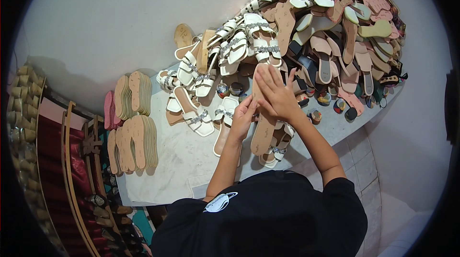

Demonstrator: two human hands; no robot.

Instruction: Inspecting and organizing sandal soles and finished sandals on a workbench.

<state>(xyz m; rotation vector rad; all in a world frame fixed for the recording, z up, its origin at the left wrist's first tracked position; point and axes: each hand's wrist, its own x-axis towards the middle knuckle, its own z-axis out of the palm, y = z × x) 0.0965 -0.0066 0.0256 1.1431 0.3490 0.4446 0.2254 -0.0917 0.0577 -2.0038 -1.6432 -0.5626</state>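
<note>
1. The tan insole [262,137] is between the two hands, over the counter [165,180], its printed face up; one end sticks out below the fingers, toward the person.
2. The left hand [243,115] has its fingers closed on the insole's left edge, about midway along.
3. The right hand [276,96] lies flat over the upper half, fingers long and straight, the little finger spread away from the rest. How hard it presses, I cannot tell.
4. A slip seems possible: only the left fingers look to pinch, so an uneven push from the right palm could twist the insole or bend it.
5. Just below the left fingers lies a white sandal [221,142]; below the right hand, another sandal [280,144] sits partly hidden by the insole. Lowering the insole carelessly could scuff their glittery straps.
6. Beyond the right fingertips, a high shoe pile [330,32] leans toward the wall; an elbow or a tug might make it slide. Round, colourful balls [324,99] right of that hand could roll if knocked.
7. Well left of the left fingers stand stacked insoles [139,144], apart from both hands.
</note>
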